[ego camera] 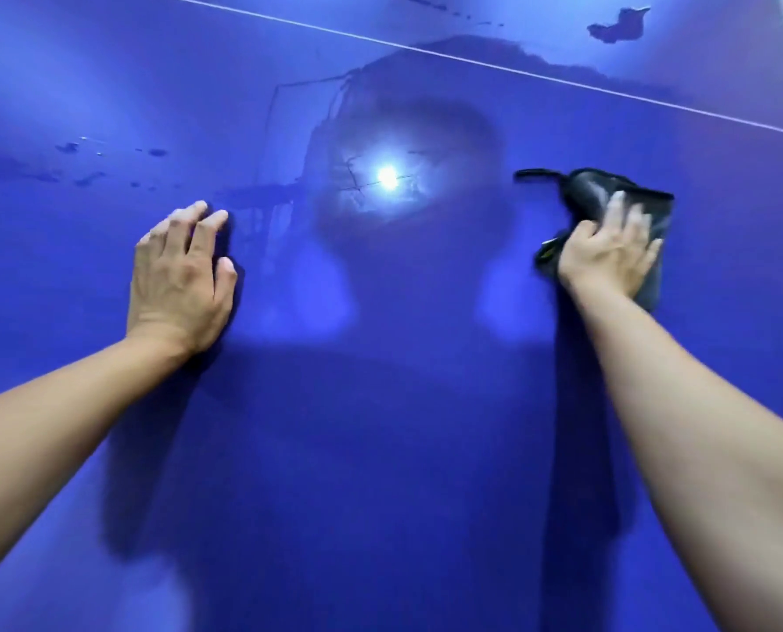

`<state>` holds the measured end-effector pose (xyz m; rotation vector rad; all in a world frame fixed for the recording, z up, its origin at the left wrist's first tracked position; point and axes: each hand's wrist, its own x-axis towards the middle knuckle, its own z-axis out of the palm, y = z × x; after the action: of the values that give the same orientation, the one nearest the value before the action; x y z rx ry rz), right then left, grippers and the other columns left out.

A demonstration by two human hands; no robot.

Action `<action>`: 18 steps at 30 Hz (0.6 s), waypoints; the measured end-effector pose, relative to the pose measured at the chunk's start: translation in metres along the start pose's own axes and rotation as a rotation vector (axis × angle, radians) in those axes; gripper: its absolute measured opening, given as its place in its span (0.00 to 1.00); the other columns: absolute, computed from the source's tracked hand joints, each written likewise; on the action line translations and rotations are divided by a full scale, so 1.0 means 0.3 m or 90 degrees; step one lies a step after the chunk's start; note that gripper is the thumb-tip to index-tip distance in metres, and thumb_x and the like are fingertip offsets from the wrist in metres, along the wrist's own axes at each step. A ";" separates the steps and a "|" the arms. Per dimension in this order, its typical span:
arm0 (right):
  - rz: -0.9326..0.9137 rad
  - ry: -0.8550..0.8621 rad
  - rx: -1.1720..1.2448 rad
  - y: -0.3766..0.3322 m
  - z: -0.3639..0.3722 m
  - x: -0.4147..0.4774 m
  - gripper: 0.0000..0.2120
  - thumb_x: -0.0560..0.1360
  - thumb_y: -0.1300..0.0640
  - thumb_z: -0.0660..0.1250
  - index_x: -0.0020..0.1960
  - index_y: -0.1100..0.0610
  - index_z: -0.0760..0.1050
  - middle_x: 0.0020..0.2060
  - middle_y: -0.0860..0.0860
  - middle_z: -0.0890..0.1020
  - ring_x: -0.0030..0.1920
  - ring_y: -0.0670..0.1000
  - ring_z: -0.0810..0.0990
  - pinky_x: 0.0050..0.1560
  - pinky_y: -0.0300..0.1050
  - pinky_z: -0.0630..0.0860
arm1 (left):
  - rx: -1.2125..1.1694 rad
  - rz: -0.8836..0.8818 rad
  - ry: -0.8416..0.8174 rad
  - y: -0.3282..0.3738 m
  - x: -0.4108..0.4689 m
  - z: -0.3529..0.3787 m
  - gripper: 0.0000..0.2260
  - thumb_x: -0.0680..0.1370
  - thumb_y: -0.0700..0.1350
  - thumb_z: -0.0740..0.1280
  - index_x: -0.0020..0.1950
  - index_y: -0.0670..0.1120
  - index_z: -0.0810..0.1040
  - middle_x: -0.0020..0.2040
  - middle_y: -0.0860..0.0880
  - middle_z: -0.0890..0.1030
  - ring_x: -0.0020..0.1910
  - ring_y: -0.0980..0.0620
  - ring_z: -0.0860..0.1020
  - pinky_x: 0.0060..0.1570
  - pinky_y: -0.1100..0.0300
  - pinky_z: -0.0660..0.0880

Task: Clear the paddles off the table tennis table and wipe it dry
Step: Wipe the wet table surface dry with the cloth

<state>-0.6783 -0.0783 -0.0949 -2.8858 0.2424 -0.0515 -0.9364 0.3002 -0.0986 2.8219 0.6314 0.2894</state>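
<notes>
The left hand [180, 275] lies flat on the smooth blue table tennis table top [380, 449]. Well apart to its right, the right hand [608, 255] presses on a crumpled dark cloth [654, 209] — cloth between palm and table. Behind both runs a thin white painted line [471, 61]; scattered water drops [88, 177] lie behind the left hand, a small puddle [617, 24] beyond the line, far right.

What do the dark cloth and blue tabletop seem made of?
Cloth: soft dark fabric, maybe microfibre; it bunches under the right hand. Tabletop: hard, glossy blue coated board, probably; it mirrors a lamp and water pools on it.
</notes>
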 end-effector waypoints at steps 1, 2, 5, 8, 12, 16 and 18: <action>0.060 0.008 0.009 -0.008 -0.001 0.033 0.32 0.79 0.48 0.50 0.82 0.54 0.56 0.81 0.58 0.58 0.81 0.56 0.53 0.80 0.59 0.43 | -0.002 -0.013 -0.011 -0.002 0.002 0.006 0.25 0.79 0.49 0.54 0.75 0.42 0.67 0.75 0.39 0.67 0.74 0.36 0.64 0.73 0.42 0.59; 0.104 0.015 0.017 -0.042 0.010 0.051 0.32 0.80 0.49 0.50 0.82 0.55 0.56 0.81 0.58 0.57 0.82 0.56 0.52 0.80 0.59 0.43 | -0.006 -0.022 -0.015 -0.008 0.003 0.012 0.25 0.79 0.49 0.54 0.76 0.42 0.66 0.76 0.39 0.66 0.75 0.36 0.63 0.75 0.42 0.57; 0.059 0.040 0.021 -0.238 0.063 0.011 0.33 0.77 0.49 0.50 0.82 0.55 0.58 0.81 0.59 0.59 0.81 0.56 0.55 0.80 0.59 0.44 | -0.026 -0.013 -0.013 -0.011 -0.004 0.022 0.25 0.79 0.46 0.54 0.76 0.41 0.66 0.77 0.39 0.65 0.76 0.36 0.62 0.76 0.42 0.56; -0.213 -0.018 -0.030 -0.510 0.139 -0.158 0.33 0.78 0.49 0.50 0.82 0.53 0.54 0.81 0.56 0.58 0.81 0.55 0.55 0.80 0.57 0.43 | -0.028 -0.020 -0.009 -0.012 0.004 0.014 0.25 0.79 0.46 0.54 0.76 0.42 0.66 0.77 0.40 0.65 0.76 0.36 0.62 0.76 0.42 0.57; -0.385 -0.106 0.008 -0.712 0.168 -0.326 0.31 0.81 0.49 0.51 0.83 0.49 0.52 0.82 0.53 0.55 0.82 0.51 0.50 0.81 0.55 0.41 | -0.039 -0.026 -0.004 -0.011 -0.010 0.005 0.25 0.80 0.46 0.53 0.76 0.42 0.68 0.77 0.41 0.67 0.76 0.38 0.63 0.76 0.43 0.58; -0.386 -0.105 0.008 -0.555 0.140 -0.168 0.30 0.81 0.50 0.52 0.83 0.49 0.53 0.82 0.53 0.56 0.82 0.51 0.52 0.81 0.52 0.42 | -0.039 -0.035 -0.011 -0.009 -0.008 0.001 0.25 0.80 0.47 0.52 0.77 0.43 0.68 0.77 0.42 0.67 0.76 0.39 0.63 0.76 0.45 0.57; -0.252 -0.060 0.009 -0.437 0.121 -0.022 0.32 0.79 0.49 0.50 0.83 0.51 0.54 0.82 0.55 0.57 0.82 0.53 0.53 0.81 0.54 0.43 | -0.037 -0.042 -0.011 -0.007 -0.005 0.000 0.25 0.80 0.47 0.51 0.77 0.43 0.68 0.78 0.43 0.67 0.76 0.39 0.63 0.76 0.46 0.57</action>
<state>-0.6620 0.0568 -0.0982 -2.8651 -0.3467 0.0128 -0.9384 0.3013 -0.0993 2.7383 0.6997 0.2672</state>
